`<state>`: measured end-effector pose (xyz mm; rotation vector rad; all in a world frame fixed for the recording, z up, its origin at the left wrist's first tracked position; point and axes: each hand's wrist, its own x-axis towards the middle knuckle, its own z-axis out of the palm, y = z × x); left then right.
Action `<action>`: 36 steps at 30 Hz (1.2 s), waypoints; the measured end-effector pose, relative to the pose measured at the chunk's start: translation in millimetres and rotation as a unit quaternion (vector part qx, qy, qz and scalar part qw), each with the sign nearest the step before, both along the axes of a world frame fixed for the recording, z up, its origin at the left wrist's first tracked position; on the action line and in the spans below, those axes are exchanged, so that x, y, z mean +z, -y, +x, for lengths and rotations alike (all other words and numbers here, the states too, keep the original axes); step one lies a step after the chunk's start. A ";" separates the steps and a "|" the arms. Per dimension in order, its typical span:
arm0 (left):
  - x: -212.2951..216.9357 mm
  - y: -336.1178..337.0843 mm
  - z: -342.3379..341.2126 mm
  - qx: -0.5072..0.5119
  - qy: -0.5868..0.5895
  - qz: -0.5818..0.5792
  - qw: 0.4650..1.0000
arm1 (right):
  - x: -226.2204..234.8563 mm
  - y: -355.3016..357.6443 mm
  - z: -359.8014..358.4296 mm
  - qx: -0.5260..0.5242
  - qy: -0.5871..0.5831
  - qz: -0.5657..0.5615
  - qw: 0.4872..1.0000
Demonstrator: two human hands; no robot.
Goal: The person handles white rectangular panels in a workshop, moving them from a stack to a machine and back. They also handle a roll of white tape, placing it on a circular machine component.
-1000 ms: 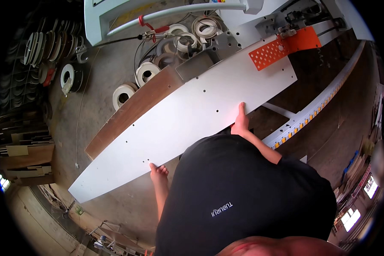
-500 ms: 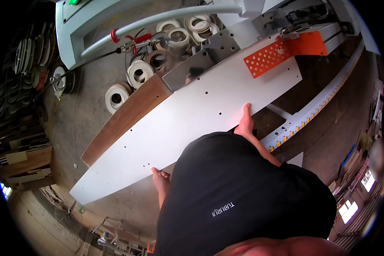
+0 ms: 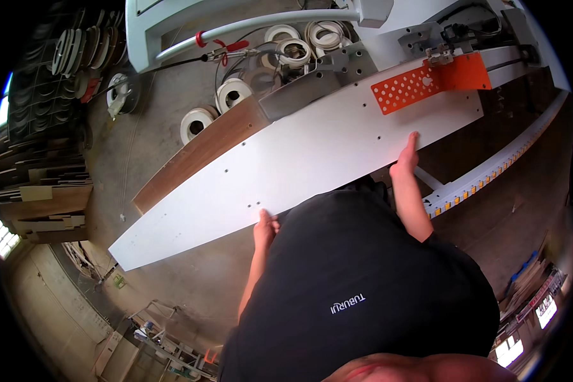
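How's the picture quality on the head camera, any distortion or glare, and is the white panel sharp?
Head view: strong fisheye bend, so the long white panel curves and the corners go black. The panel is bright but not blown out, its drilled holes readable. Both the left hand and right hand on its near edge look sharp. Windows at the rim glare white; the dark shirt fills the lower frame.

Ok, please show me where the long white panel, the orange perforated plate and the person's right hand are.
long white panel (image 3: pixel 299 169): head view, bare middle of its top face.
orange perforated plate (image 3: pixel 404 90): head view, on its holed left part.
right hand (image 3: pixel 406 159): head view, back of the hand at the panel's near edge.
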<state>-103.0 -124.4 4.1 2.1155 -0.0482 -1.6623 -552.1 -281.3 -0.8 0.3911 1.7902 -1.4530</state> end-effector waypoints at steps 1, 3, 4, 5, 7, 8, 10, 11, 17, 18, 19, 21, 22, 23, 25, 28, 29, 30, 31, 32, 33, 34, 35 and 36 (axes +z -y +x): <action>-7.2 0.2 1.6 -0.033 -0.015 0.003 0.999 | 2.0 3.6 -6.1 0.001 -0.009 0.007 1.000; -13.8 -2.7 -0.4 -0.048 -0.058 -0.014 0.997 | -21.9 -9.3 -30.3 0.041 -0.033 -0.010 0.999; -7.1 0.4 4.1 -0.025 -0.059 -0.014 0.998 | -44.7 -19.2 -43.4 0.076 -0.088 -0.022 0.993; 3.2 1.3 3.2 0.001 -0.063 -0.013 0.998 | -41.7 -29.4 -43.9 0.138 -0.091 0.039 0.985; 7.5 -0.3 23.8 0.031 -0.058 -0.034 0.997 | -20.1 -36.1 -32.0 0.255 -0.098 0.151 0.950; 4.2 -9.4 40.6 0.035 -0.050 -0.052 0.997 | -38.6 -48.8 -25.6 0.313 -0.161 0.181 0.918; 9.8 -16.9 63.0 0.042 -0.035 -0.075 0.996 | -32.6 -63.4 9.1 0.424 -0.202 0.229 0.852; 11.5 -20.3 71.2 0.044 -0.027 -0.083 0.995 | -29.5 -71.7 29.4 0.476 -0.222 0.253 0.813; -5.4 -50.3 179.4 0.094 -0.080 -0.119 0.985 | -6.4 -109.6 187.1 0.473 -0.143 0.151 0.856; -7.9 -55.2 196.4 0.093 -0.091 -0.122 0.984 | 2.0 -117.5 212.7 0.467 -0.130 0.126 0.866; -6.1 -57.4 208.5 0.096 -0.094 -0.127 0.983 | 9.9 -124.5 237.6 0.460 -0.116 0.101 0.874; -1.5 -64.0 230.9 0.102 -0.097 -0.134 0.981 | 19.1 -135.2 276.3 0.458 -0.068 0.074 0.883; -2.5 -67.3 240.8 0.103 -0.098 -0.141 0.980 | 20.5 -140.3 291.9 0.460 -0.064 0.063 0.883; -2.2 -70.6 248.2 0.106 -0.101 -0.145 0.979 | 20.4 -145.3 305.3 0.462 -0.061 0.053 0.883; -3.0 -76.1 260.7 0.110 -0.104 -0.152 0.977 | 10.8 -155.6 327.7 0.500 -0.065 0.049 0.862; -5.5 -80.0 278.5 0.110 -0.124 -0.153 0.974 | 20.0 -163.1 366.1 0.541 -0.053 0.050 0.838; -5.4 -80.4 283.1 0.109 -0.119 -0.156 0.974 | 22.9 -165.4 376.9 0.544 -0.045 0.053 0.836; -5.9 -82.8 287.6 0.110 -0.113 -0.158 0.975 | 28.3 -167.0 385.8 0.541 -0.028 0.051 0.839; -6.5 -84.9 291.3 0.112 -0.107 -0.161 0.975 | 31.3 -167.9 392.5 0.537 -0.015 0.052 0.842; -7.7 -86.3 293.4 0.116 -0.113 -0.164 0.973 | 33.5 -168.1 397.8 0.534 -0.003 0.052 0.844; -10.5 -87.6 296.0 0.121 -0.118 -0.167 0.971 | 35.8 -168.1 402.2 0.532 0.010 0.053 0.845; -13.2 -88.6 298.5 0.126 -0.124 -0.170 0.969 | 38.5 -167.9 404.6 0.538 0.014 0.047 0.841; -15.4 -90.1 301.1 0.128 -0.128 -0.173 0.968 | 38.1 -167.7 406.6 0.534 0.011 0.046 0.844; -13.6 -90.5 300.8 0.130 -0.132 -0.175 0.967 | 36.8 -168.0 407.3 0.530 0.008 0.045 0.847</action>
